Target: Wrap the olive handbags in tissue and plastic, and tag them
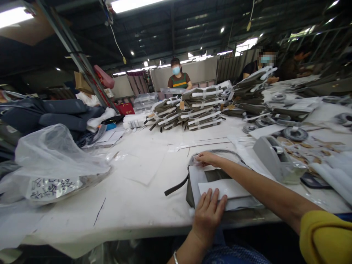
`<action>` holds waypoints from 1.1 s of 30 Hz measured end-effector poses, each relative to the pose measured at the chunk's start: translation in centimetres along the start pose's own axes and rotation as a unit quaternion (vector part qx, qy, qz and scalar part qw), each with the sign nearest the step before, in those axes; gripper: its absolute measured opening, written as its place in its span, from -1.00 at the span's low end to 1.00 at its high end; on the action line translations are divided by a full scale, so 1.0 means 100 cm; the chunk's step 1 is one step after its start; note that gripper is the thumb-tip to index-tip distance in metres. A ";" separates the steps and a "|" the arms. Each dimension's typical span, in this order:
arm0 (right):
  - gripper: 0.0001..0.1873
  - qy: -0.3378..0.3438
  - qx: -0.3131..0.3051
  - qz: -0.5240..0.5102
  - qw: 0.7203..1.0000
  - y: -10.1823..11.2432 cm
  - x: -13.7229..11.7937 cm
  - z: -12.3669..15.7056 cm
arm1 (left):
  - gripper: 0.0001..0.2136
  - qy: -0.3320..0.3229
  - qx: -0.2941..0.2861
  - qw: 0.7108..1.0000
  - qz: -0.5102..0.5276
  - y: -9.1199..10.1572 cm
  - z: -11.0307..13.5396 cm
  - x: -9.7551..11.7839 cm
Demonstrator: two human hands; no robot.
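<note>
On the table in front of me lies a dark olive bag (189,196), partly covered with white sheets. My left hand (210,211) rests flat on a folded white sheet (224,187) over the bag, fingers stretched out. At the bag's upper left corner, my right hand (205,158) pinches a piece of clear film (194,160) beside the grey strap (220,150). Whether those fingers also grip the strap is hidden. A loose dark strap end (176,186) sticks out leftward across the table.
A grey tape dispenser (271,156) stands to the right, near a dark phone-like object (316,180). Stacked, wrapped bags (203,108) sit ahead. Coiled straps (295,134) lie at right. A large clear plastic bag (60,165) is at left. Masked people work beyond the table.
</note>
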State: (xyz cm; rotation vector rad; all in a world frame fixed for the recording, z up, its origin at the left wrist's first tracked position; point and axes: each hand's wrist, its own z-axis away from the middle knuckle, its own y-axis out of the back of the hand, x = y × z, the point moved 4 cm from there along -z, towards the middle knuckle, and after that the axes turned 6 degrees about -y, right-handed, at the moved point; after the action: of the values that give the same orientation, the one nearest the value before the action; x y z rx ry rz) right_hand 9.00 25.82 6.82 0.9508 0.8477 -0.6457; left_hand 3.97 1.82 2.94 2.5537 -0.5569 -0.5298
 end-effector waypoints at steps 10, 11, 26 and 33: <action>-0.30 0.082 0.021 -0.202 0.976 0.004 -0.018 0.007 | -0.68 -0.006 -0.008 1.000 0.011 0.003 -0.004 -0.004; -0.27 0.092 0.024 -0.209 0.973 0.005 -0.020 0.008 | -0.67 -0.007 -0.017 1.000 0.014 0.002 -0.003 -0.005; -0.65 0.246 0.043 -0.105 0.963 0.011 -0.034 0.096 | -0.62 0.009 -0.129 0.992 0.002 0.010 -0.001 -0.005; -0.66 0.279 0.083 -0.036 0.956 0.014 -0.028 0.140 | -0.65 -0.012 -0.119 0.992 0.049 0.011 0.005 -0.018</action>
State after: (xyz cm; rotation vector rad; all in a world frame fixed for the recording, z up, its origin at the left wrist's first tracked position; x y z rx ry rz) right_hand 13.27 14.26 14.23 1.2882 1.3491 -0.5193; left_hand 1.89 1.61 3.62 2.2846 -0.5868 -0.5579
